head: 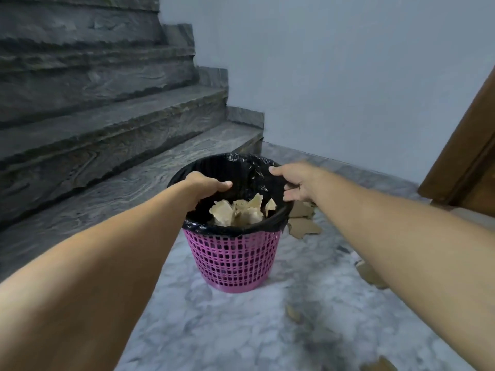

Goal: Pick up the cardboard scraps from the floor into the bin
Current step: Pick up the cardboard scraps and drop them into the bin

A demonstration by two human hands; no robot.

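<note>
A pink mesh bin [233, 259] with a black liner stands on the marble floor at the middle of the view. Several pale cardboard scraps [241, 211] lie inside it. My left hand [206, 187] grips the bin's left rim, fingers curled over the liner. My right hand [294, 183] holds the right rim, thumb on top and fingers outside. Brown cardboard scraps [304, 226] lie on the floor just right of the bin. Further scraps lie at the right [372, 275], at the front [293, 313] and at the bottom edge [383, 365].
Dark stone stairs [107, 124] rise at the left, close behind the bin. A pale blue wall [348, 76] runs behind. A brown wooden door frame [466, 156] stands at the right. Grey marble floor [227, 330] spreads in front of the bin.
</note>
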